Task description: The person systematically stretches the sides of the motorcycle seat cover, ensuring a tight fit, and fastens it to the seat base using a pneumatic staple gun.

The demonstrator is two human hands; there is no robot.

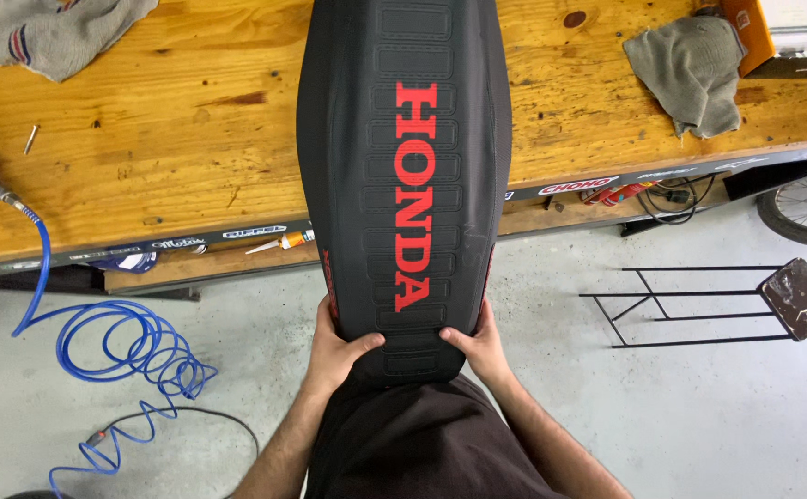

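A long black motorcycle seat (403, 166) with red lettering down its ribbed cover lies across the wooden workbench (172, 139) and sticks out over the front edge toward me. My left hand (337, 349) grips its near end on the left side, thumb on top. On the right side my right hand (479, 342) grips the same end, thumb also on top. The near end rests against my dark shirt.
Grey rags lie at the bench's far left (52, 32) and far right (690, 65). A coiled blue air hose (126, 342) hangs from a tool to the concrete floor at the left. A black metal stand (708, 305) lies on the floor at right, near a spoked wheel (805, 208).
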